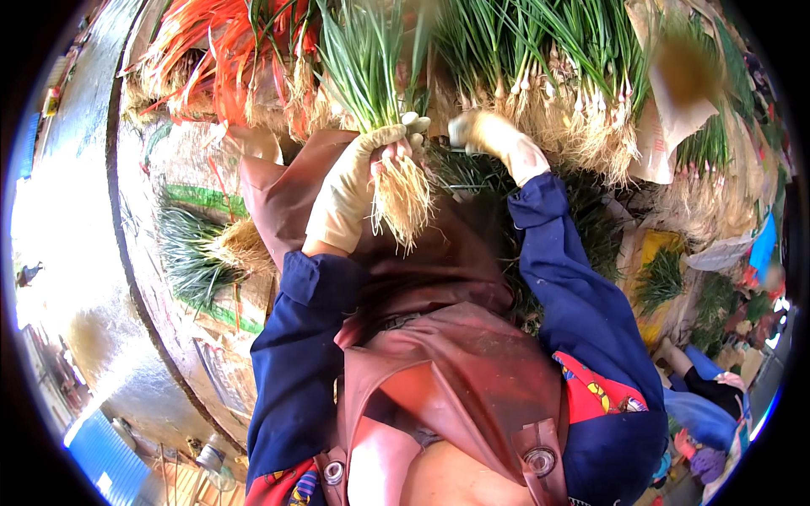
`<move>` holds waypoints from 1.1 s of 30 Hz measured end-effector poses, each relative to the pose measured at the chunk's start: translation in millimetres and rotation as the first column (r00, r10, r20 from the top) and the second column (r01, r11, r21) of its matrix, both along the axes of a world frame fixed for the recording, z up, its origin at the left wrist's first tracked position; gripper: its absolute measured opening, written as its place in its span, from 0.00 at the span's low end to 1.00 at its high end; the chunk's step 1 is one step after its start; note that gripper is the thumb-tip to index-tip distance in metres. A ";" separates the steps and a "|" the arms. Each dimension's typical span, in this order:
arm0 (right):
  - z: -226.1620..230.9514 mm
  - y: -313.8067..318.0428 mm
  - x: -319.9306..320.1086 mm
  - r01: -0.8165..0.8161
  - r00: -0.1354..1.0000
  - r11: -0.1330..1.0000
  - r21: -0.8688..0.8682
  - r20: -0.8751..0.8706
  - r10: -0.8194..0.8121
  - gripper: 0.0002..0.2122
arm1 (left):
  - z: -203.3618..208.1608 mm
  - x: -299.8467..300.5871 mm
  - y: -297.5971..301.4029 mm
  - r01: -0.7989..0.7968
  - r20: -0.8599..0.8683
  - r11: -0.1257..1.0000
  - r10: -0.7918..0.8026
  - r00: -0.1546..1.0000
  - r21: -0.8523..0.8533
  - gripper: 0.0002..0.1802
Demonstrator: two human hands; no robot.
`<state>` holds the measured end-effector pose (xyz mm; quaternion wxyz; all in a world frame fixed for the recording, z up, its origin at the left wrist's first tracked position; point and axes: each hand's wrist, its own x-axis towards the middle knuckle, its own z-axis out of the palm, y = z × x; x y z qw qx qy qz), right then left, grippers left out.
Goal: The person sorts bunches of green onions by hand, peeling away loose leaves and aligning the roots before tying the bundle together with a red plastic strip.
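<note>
A bunch of onion-like greens was held upright in the gloved left hand, out in front of the body and above the lap of a brown apron. The stems were encircled just above the bulbs, with thumb and fingers closed around them. The right hand, also gloved, was held just beside the bunch but apart from it; its fingers were blurred, and whether anything was pinched between them could not be told.

The step in hand was judged to be the gathering and evening-up of a single bunch — the stems being kept together by one hand while the other was left free to work. For the next move, a steady hold by the left hand would be called for, along with a careful approach by the right, so that no stalk would be bent or pulled loose.

The leaves were seen to be long, narrow and bright green, fanned out towards the top of the view. Below the grip, pinkish-white bulbs were bared, and from them a thick tassel of pale, straw-coloured roots was hung — tangled and uneven at the ends. Similar greens were lined up beyond the right hand, and red plastic strips were heaped beyond the left.
</note>
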<state>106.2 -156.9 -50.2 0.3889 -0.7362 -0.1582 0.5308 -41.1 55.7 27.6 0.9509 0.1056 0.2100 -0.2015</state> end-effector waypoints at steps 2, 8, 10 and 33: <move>-37.2 4.2 -32.6 -0.066 0.866 0.977 -0.204 0.474 0.158 0.19 | 9.6 3.0 -5.9 -0.065 -0.084 0.992 0.074 0.994 0.105 0.17; -62.5 49.1 -55.5 0.046 0.966 0.939 -0.340 0.255 0.045 0.25 | 27.1 -1.2 -4.4 -0.097 -0.042 0.980 0.105 0.994 0.173 0.19; -97.2 57.2 -56.4 0.222 0.944 0.941 -0.254 0.298 -0.142 0.19 | 39.6 -1.2 -8.0 -0.110 -0.085 0.952 0.139 0.987 0.287 0.19; 101.9 24.1 -22.1 0.523 0.848 0.796 0.303 -0.092 -0.522 0.14 | 60.0 -10.6 -44.8 -0.066 -0.066 0.971 0.083 0.994 0.228 0.20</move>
